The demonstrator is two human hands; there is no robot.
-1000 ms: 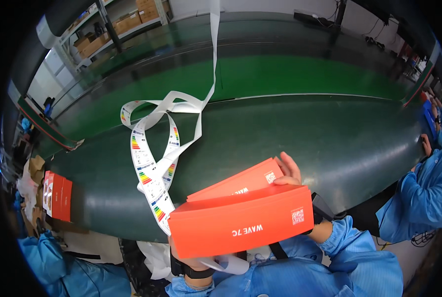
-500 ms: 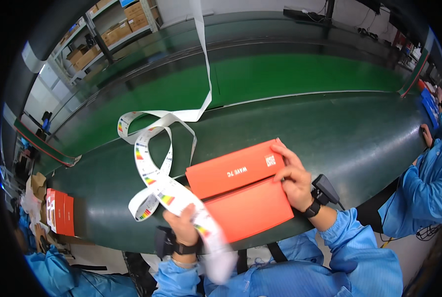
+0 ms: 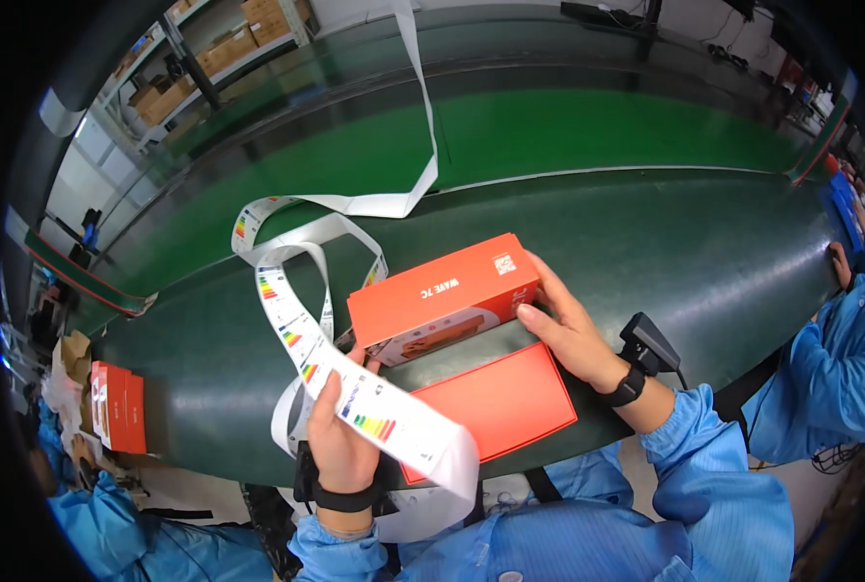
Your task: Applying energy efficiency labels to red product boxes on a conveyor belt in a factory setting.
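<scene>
A long red carton (image 3: 442, 296) is tilted so that its printed side shows, with a gap between it and a second red carton (image 3: 496, 403) lying flat nearer to me. My right hand (image 3: 578, 339) grips the right end, thumb on the printed side. At the lower left corner, fingers of my left hand (image 3: 343, 446) touch the same carton. A white strip of labels (image 3: 374, 412) with coloured bars runs across my left hand, hiding part of its grip. The strip's near end curls down over the table edge toward my lap.
The strip loops over the dark green table (image 3: 685, 262) and rises past the far edge. More red cartons (image 3: 119, 407) stand at the left near a co-worker's sleeve (image 3: 103, 529). Another co-worker in blue (image 3: 830, 339) sits at the right. Shelves with brown boxes (image 3: 229, 48) are behind.
The far carton has tipped and moved away from the near one, exposing its printed side. My right hand has shifted to its end; my left hand has come up to its left corner.
</scene>
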